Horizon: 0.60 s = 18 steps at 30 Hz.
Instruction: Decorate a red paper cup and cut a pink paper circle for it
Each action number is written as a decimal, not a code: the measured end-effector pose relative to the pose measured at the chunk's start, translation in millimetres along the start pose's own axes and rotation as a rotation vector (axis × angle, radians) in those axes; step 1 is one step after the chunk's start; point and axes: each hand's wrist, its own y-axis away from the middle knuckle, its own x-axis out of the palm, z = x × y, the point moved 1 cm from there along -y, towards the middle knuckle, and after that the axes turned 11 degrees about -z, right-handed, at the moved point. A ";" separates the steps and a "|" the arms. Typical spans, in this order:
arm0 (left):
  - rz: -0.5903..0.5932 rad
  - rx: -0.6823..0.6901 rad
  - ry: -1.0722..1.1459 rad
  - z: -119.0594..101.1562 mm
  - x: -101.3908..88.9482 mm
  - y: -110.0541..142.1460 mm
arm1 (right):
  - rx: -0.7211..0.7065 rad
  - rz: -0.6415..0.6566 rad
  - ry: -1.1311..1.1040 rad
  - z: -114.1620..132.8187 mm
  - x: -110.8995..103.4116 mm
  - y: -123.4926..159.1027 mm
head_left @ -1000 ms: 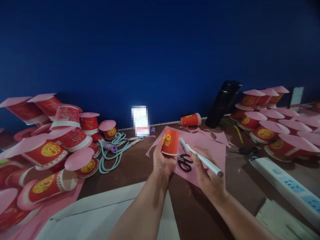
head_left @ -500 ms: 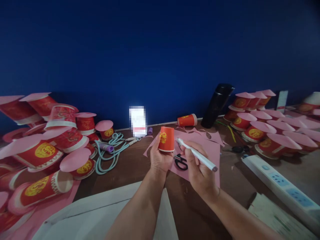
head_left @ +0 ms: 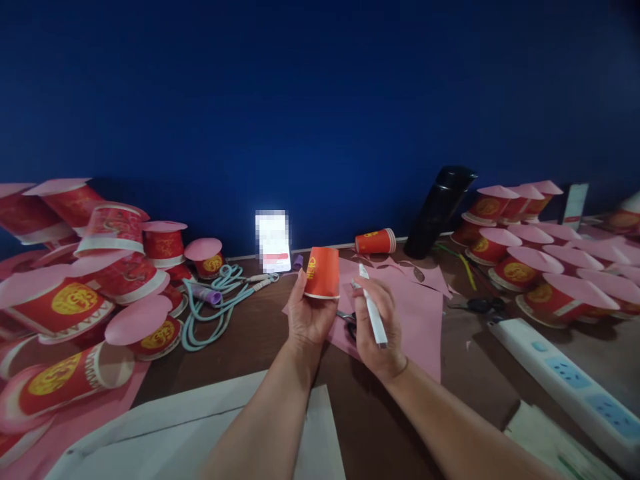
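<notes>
Holding both forearms angled inward over the desk (head_left: 370, 430), I have the left one lying across a white sheet (head_left: 200, 420). My left grip (head_left: 310, 323) is palm up, thumb along the side, wrapped around a red paper cup (head_left: 324, 273) with its rim downward. Just beside it, my right grip (head_left: 391, 327) is curled closed around a slanting white marker (head_left: 374, 317), apart from the cup. Partly hidden scissors (head_left: 349, 323) lie between my hands on pink paper (head_left: 420, 320); beyond, stacked red cups (head_left: 374, 241) lie sideways near a black bottle (head_left: 435, 213).
</notes>
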 end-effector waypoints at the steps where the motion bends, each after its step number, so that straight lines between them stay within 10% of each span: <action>1: -0.010 0.002 -0.008 -0.7 0.0 1.2 | 0.003 0.011 0.002 0.4 -0.5 1.1; 18: -0.021 -0.013 -0.165 5.7 2.6 7.0 | -0.052 0.096 -0.006 6.0 -2.6 3.6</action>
